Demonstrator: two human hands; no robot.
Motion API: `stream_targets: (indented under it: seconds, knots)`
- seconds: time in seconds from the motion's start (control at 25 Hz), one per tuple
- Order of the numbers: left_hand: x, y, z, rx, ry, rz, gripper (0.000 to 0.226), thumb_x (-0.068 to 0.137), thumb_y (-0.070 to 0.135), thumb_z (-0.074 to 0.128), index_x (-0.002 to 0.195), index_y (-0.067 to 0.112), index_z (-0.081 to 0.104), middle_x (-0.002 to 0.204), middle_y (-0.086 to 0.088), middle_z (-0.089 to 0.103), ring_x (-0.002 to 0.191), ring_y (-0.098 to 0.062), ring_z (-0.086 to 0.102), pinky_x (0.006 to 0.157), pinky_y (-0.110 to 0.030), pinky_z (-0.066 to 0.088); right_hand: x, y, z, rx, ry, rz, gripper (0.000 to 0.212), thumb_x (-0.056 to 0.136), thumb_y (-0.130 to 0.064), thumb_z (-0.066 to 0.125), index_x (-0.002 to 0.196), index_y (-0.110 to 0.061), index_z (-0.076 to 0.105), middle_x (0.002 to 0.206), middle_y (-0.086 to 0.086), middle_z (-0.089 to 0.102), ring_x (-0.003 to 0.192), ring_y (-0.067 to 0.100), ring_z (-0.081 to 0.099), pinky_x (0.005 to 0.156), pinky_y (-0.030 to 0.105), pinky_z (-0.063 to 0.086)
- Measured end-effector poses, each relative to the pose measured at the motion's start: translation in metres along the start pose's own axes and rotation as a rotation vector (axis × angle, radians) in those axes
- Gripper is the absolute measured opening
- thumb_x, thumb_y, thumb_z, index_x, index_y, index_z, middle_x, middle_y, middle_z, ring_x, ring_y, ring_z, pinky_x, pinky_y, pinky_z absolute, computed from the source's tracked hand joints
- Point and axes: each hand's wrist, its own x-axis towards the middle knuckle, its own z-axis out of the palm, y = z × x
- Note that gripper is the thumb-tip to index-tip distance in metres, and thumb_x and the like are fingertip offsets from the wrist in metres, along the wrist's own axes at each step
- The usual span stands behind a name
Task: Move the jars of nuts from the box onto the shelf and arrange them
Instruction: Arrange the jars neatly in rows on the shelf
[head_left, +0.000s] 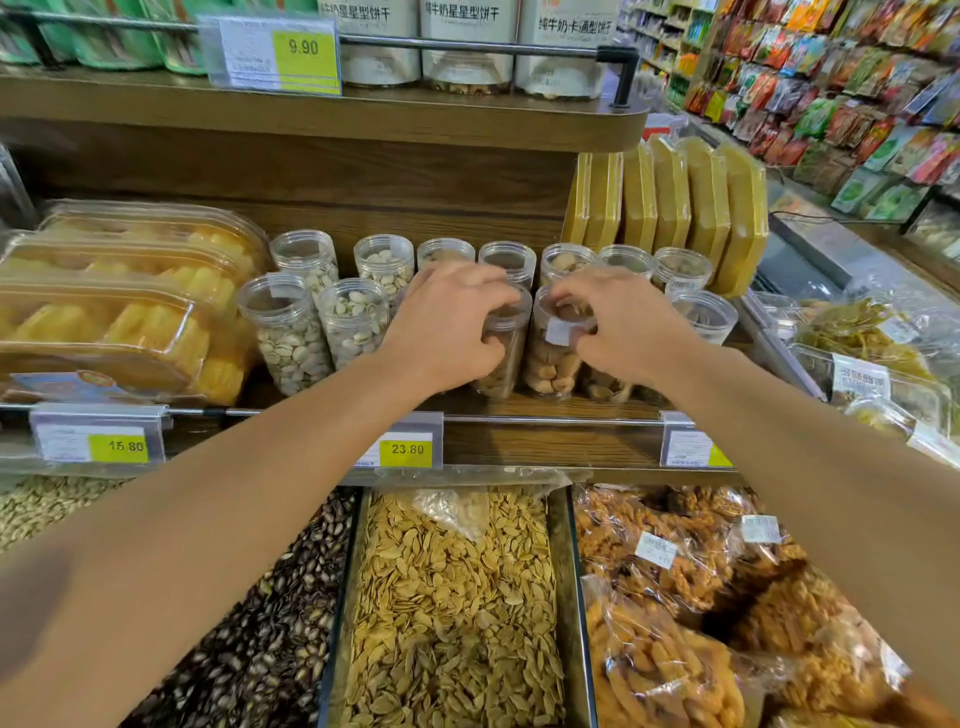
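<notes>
Several clear plastic jars of nuts stand in two rows on the wooden shelf. My left hand grips the top of a front-row jar of brown nuts. Beside it, my right hand grips the lid of a jar of pale nuts that bears a white sticker. Two pistachio jars stand to the left of my hands, with more behind. A further jar stands at the right end. The box is not in view.
Trays of yellow pastries sit left of the jars; yellow flat packs lean at the back right. Price tags hang along the shelf rail. Bins of seeds and bagged snacks lie below. Tall tins stand on the upper shelf.
</notes>
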Motion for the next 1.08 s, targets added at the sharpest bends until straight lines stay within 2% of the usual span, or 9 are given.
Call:
stream_targets:
  seconds: [0.08, 0.16, 0.28, 0.44, 0.52, 0.6, 0.76, 0.92, 1.08]
  knots:
    - [0.002, 0.000, -0.001, -0.005, 0.017, -0.041, 0.053, 0.075, 0.041, 0.061, 0.125, 0.026, 0.062, 0.133, 0.001, 0.057, 0.123, -0.026, 0.044, 0.106, -0.047, 0.033, 0.000, 0.000, 0.001, -0.017, 0.015, 0.007, 0.052, 0.083, -0.032, 0.068, 0.132, -0.024, 0.053, 0.135, 0.000, 0.054, 0.127, 0.024, 0.044, 0.099, 0.040, 0.043]
    - [0.005, 0.000, 0.001, 0.010, 0.019, -0.050, 0.044, 0.080, 0.039, 0.062, 0.123, 0.027, 0.063, 0.126, 0.003, 0.060, 0.117, -0.025, 0.047, 0.101, -0.046, 0.038, -0.001, -0.002, 0.005, -0.051, 0.026, 0.027, 0.052, 0.087, -0.035, 0.066, 0.135, -0.022, 0.051, 0.139, 0.001, 0.051, 0.128, 0.024, 0.043, 0.099, 0.040, 0.041]
    - [0.007, -0.007, 0.002, -0.088, 0.022, -0.003, 0.042, 0.071, 0.028, 0.057, 0.111, 0.025, 0.068, 0.114, 0.005, 0.066, 0.109, -0.022, 0.055, 0.097, -0.048, 0.043, -0.002, 0.000, 0.005, -0.012, 0.036, -0.002, 0.047, 0.088, -0.024, 0.063, 0.134, -0.021, 0.053, 0.138, 0.002, 0.052, 0.126, 0.024, 0.046, 0.096, 0.037, 0.042]
    - [0.008, -0.002, 0.003, -0.043, 0.033, -0.059, 0.047, 0.075, 0.049, 0.060, 0.116, 0.028, 0.064, 0.119, 0.004, 0.063, 0.113, -0.024, 0.050, 0.094, -0.046, 0.043, -0.005, 0.002, 0.008, -0.005, 0.064, -0.023, 0.047, 0.087, -0.020, 0.062, 0.133, -0.021, 0.054, 0.137, 0.001, 0.054, 0.124, 0.025, 0.049, 0.096, 0.039, 0.044]
    - [0.008, 0.000, 0.003, -0.013, 0.041, -0.048, 0.037, 0.079, 0.041, 0.064, 0.114, 0.028, 0.065, 0.119, 0.003, 0.063, 0.112, -0.023, 0.050, 0.092, -0.042, 0.044, -0.006, 0.001, 0.010, 0.001, 0.078, -0.028, 0.046, 0.088, -0.020, 0.062, 0.134, -0.021, 0.054, 0.137, 0.002, 0.054, 0.124, 0.025, 0.050, 0.097, 0.040, 0.045]
    - [0.009, -0.001, 0.001, -0.078, 0.023, -0.039, 0.033, 0.077, 0.027, 0.066, 0.110, 0.025, 0.065, 0.115, 0.004, 0.063, 0.110, -0.020, 0.052, 0.092, -0.039, 0.044, -0.007, 0.002, 0.009, 0.000, 0.088, -0.028, 0.045, 0.089, -0.019, 0.062, 0.134, -0.020, 0.054, 0.138, 0.002, 0.054, 0.124, 0.026, 0.051, 0.097, 0.040, 0.046]
    - [0.007, 0.000, 0.004, -0.042, 0.042, -0.013, 0.037, 0.077, 0.034, 0.067, 0.114, 0.028, 0.064, 0.118, 0.006, 0.064, 0.112, -0.021, 0.052, 0.093, -0.043, 0.044, -0.009, 0.001, 0.007, 0.022, 0.093, -0.032, 0.045, 0.089, -0.017, 0.062, 0.133, -0.021, 0.055, 0.138, 0.000, 0.055, 0.124, 0.025, 0.051, 0.100, 0.039, 0.045]
    - [0.009, -0.003, 0.002, -0.098, 0.013, 0.004, 0.038, 0.078, 0.020, 0.065, 0.115, 0.026, 0.065, 0.116, 0.006, 0.067, 0.112, -0.017, 0.057, 0.096, -0.038, 0.044, -0.010, 0.002, 0.006, 0.050, 0.088, -0.031, 0.045, 0.090, -0.015, 0.062, 0.134, -0.021, 0.055, 0.139, -0.001, 0.054, 0.127, 0.022, 0.048, 0.102, 0.037, 0.041]
    - [0.008, -0.006, 0.004, -0.086, 0.034, 0.027, 0.039, 0.079, 0.031, 0.064, 0.118, 0.026, 0.064, 0.119, 0.006, 0.065, 0.115, -0.017, 0.055, 0.098, -0.042, 0.044, -0.011, 0.004, 0.007, 0.065, 0.102, -0.023, 0.048, 0.089, -0.019, 0.063, 0.136, -0.023, 0.053, 0.140, -0.003, 0.053, 0.127, 0.019, 0.048, 0.101, 0.033, 0.040]
